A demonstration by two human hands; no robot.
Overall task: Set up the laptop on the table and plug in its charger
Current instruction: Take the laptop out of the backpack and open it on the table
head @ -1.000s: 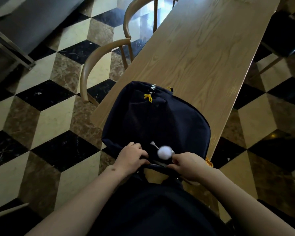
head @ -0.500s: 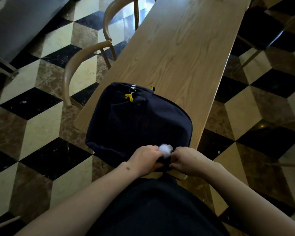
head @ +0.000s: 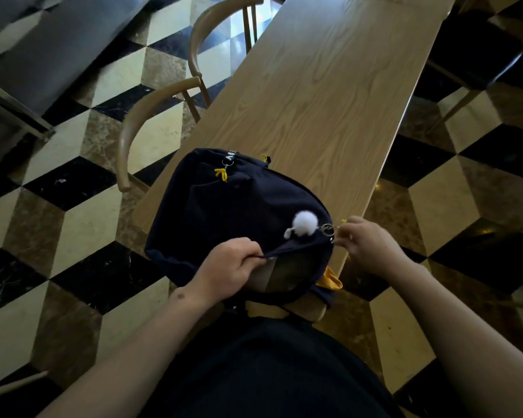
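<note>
Backpack (head: 230, 212) on table (head: 329, 86): left hand (head: 227, 268) grips its opening edge; right hand (head: 366, 244) pinches zipper pull (head: 328, 230) beside pompom (head: 304, 223); label unreadable.

Your backpack (head: 230, 212) sits on the near end of the table (head: 329, 95), pompom (head: 305, 223) on top. Two chairs (head: 151, 116) are tucked in along the table's left side.

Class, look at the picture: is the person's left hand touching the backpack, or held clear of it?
Touching. The head view shows the left hand with its fingers curled over the edge of the backpack opening, pinching the dark fabric and lifting it.
</note>
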